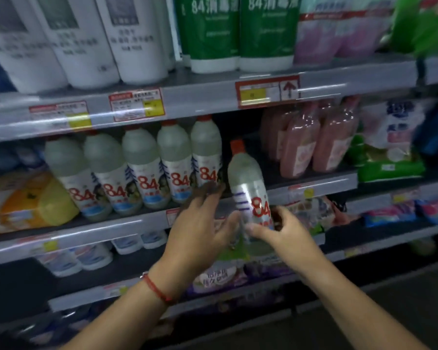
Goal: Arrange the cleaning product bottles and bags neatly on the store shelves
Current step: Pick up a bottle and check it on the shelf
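My right hand point(283, 231) grips the lower part of a pale "84" bottle point(245, 178) with a red cap, held upright in front of the middle shelf edge point(111, 231). My left hand point(200, 221) is spread with straight fingers just left of that bottle, its fingertips near the shelf edge; contact with the bottle is unclear. A row of several matching "84" bottles point(142, 173) stands on the middle shelf to the left. An empty gap lies on the shelf behind the held bottle.
Pink bottles point(311, 145) stand right of the gap. Green "84" bags point(238, 31) and white bottles point(81, 41) fill the top shelf. An orange-yellow bag point(23, 198) lies at the far left. Green and white bags point(390, 157) sit at the right. More bags fill the lower shelves.
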Tool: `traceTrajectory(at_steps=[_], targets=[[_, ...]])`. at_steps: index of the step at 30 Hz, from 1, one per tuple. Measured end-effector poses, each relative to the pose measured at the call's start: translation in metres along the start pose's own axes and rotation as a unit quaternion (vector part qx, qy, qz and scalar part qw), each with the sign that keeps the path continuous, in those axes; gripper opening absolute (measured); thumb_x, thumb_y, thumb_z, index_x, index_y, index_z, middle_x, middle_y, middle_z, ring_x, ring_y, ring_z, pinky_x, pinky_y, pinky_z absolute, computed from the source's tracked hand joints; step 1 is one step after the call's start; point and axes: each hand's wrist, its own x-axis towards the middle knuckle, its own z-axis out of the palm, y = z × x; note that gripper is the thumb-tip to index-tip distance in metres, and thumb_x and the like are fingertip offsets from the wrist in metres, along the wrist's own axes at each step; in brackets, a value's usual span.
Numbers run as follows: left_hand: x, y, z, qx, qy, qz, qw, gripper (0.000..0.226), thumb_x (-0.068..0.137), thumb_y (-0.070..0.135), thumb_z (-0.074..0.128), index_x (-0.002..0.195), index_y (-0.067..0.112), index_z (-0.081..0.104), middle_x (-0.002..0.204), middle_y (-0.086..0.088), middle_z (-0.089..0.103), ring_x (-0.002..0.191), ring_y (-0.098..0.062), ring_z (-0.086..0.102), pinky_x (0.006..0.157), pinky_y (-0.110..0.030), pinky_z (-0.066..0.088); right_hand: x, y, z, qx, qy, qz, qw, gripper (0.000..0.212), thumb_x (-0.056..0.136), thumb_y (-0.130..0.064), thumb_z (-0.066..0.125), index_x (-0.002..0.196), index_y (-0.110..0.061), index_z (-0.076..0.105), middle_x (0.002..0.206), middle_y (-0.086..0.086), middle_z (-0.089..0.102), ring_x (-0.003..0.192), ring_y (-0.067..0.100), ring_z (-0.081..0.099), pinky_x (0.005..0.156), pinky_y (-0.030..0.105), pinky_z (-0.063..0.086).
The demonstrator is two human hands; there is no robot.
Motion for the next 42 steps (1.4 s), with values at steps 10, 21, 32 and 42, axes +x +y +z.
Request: traceTrajectory(at_steps=[10, 21, 32, 42], targets=[[0.015, -0.021, 0.042, 0.250, 0.068, -0.001, 0.966, 0.089, 0.078, 0.044, 0.072, 0.153, 0.018, 0.032, 0.165, -0.018, 0.023, 0.151, -0.043, 0.018, 0.118, -0.064, 0.023, 0.118, -0.024, 0.017, 0.095, 0.028, -0.066, 0.993, 0.045, 0.079, -0.011, 0.084, 0.121, -0.006, 0.067, 0.113, 0.011, 0.072, 0.092, 0.022, 0.070, 0.081, 0.032, 0.053], [0.011, -0.023, 0.050, 0.262, 0.032, -0.026, 0.964, 0.094, 0.082, 0.041, 0.067, 0.158, 0.022, 0.015, 0.169, -0.013, 0.007, 0.154, -0.040, 0.008, 0.120, -0.063, 0.018, 0.119, -0.020, 0.024, -0.015, 0.031, -0.116, 0.993, 0.057, 0.079, -0.030, 0.084, 0.127, -0.017, 0.056, 0.116, -0.002, 0.067, 0.101, 0.015, 0.064, 0.082, 0.027, 0.047], [-0.019, -0.045, 0.013, 0.247, 0.003, -0.062, 0.967, 0.088, 0.096, 0.055, 0.052, 0.161, 0.031, -0.002, 0.169, -0.002, -0.012, 0.156, -0.032, -0.008, 0.125, -0.050, 0.000, 0.059, -0.023, 0.023, -0.216, 0.027, -0.161, 0.963, 0.094, 0.091, -0.039, 0.071, 0.161, -0.025, 0.009, 0.161, 0.004, 0.032, 0.144, 0.023, 0.038, 0.115, 0.038, 0.039], [-0.132, -0.156, -0.111, 0.302, -0.014, -0.171, 0.938, 0.080, 0.091, 0.065, 0.024, 0.153, 0.018, 0.039, 0.157, -0.012, 0.042, 0.145, -0.039, 0.038, 0.116, -0.055, 0.032, -0.033, -0.077, 0.170, -0.461, -0.117, -0.289, 0.831, 0.071, 0.098, -0.050, 0.052, 0.158, -0.025, 0.023, 0.159, -0.004, 0.032, 0.145, 0.018, 0.028, 0.121, 0.033, 0.022]])
